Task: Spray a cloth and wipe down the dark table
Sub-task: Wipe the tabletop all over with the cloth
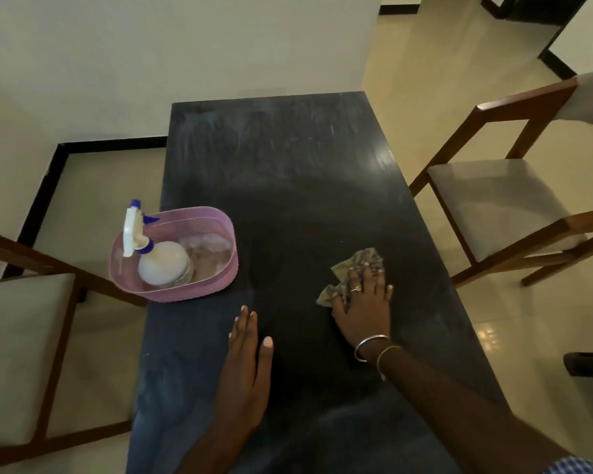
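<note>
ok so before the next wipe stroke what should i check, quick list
1. The cloth is pinned flat under the right hand: ok.
2. The left hand lies flat on the table, apart from the cloth: ok.
3. The spray bottle stands in the pink basket, well left of the cloth: ok.
4. The pink basket sits fully on the table at its left edge: cannot tell.
5. The cloth is damp enough: cannot tell.
6. The far end of the table is free of streaks: not ok, hazy smears show there.
</note>
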